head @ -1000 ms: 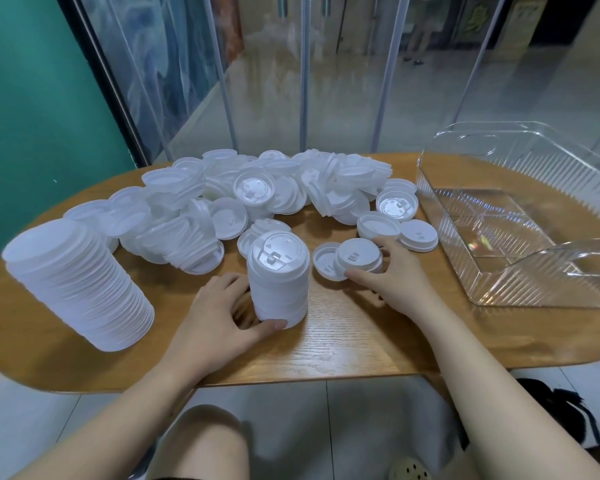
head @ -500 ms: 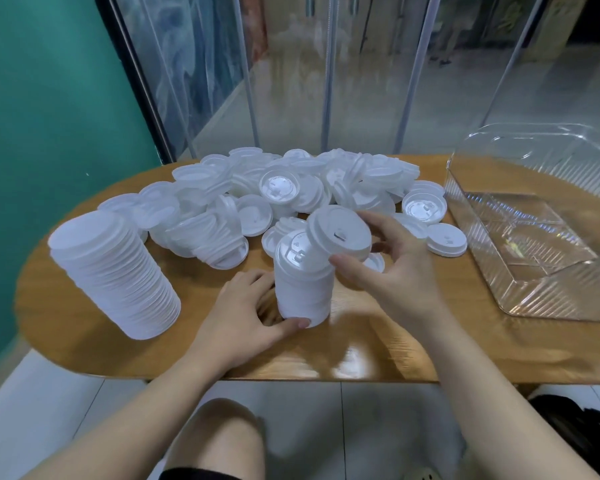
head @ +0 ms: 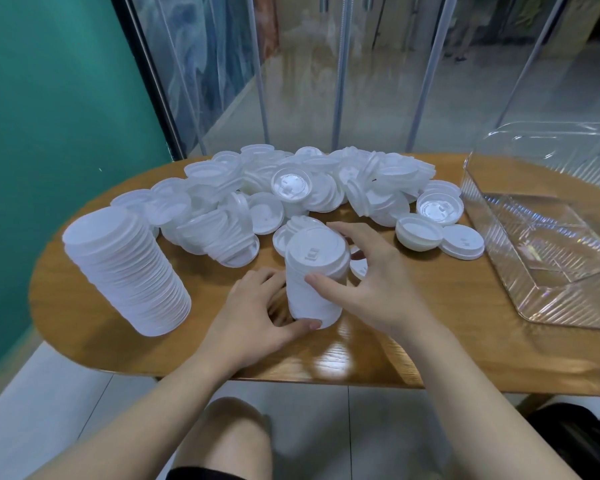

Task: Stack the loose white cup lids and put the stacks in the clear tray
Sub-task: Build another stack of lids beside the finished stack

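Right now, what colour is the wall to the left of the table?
Teal green wall, plain with no pattern; the head view shows it.

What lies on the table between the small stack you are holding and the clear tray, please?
In the head view, between the small stack and the clear tray lie the right hand, two loose lids and bare table.

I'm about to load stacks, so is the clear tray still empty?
Empty. Through the clear tray only its bare ribbed floor shows; no lids lie inside.
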Motion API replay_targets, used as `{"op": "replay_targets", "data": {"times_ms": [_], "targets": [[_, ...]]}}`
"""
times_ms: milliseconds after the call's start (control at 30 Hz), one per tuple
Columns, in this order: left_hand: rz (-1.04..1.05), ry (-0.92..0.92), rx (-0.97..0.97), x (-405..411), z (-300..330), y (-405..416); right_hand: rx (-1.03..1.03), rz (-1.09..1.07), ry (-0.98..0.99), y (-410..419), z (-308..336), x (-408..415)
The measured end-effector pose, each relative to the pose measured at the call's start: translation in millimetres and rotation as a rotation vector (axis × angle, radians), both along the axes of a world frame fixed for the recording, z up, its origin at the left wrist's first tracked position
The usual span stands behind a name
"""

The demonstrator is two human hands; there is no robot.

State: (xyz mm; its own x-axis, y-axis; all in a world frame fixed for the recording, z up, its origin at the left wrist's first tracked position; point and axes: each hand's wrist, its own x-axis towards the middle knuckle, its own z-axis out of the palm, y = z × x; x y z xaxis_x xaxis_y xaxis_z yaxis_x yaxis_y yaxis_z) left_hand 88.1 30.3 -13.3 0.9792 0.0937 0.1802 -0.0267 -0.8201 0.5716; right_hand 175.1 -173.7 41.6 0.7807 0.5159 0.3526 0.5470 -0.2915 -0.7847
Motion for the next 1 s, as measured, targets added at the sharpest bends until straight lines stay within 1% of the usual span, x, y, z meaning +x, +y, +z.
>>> {"op": "replay_targets", "data": {"times_ms": [233, 333, 467, 500, 600, 733, 900, 1000], "targets": [[0.002, -0.002, 0.007, 0.0, 0.6, -0.3, -0.039, 0.002, 0.004, -3.7, -3.4, 0.4], [0.001, -0.014, 0.016, -0.8, 1.2, -0.6, -0.043, 0.012, 0.035, -8.5, -3.4, 1.0], [0.012, -0.017, 0.013, -1.6, 1.5, -1.5, 0.023, -0.074, 0.029, -28.5, -3.0, 13.3], [0.014, -0.015, 0.012, -1.8, 1.5, -1.4, 0.009, -0.079, 0.008, -35.3, -4.4, 19.0], [0.014, -0.003, 0.015, -1.7, 1.8, -1.1, -0.175, -0.077, -0.069, -52.4, -13.7, 35.5], [0.013, 0.003, 0.014, -1.5, 2.1, -0.5, -0.352, -0.077, -0.060, -58.1, -27.8, 43.5], [0.006, 0.004, 0.005, -2.3, 3.8, -0.9, -0.504, -0.099, -0.053, -59.0, -41.4, 49.4], [0.000, 0.005, 0.004, -2.6, 4.9, -1.3, -0.505, -0.114, -0.077, -56.8, -43.0, 50.5]]}}
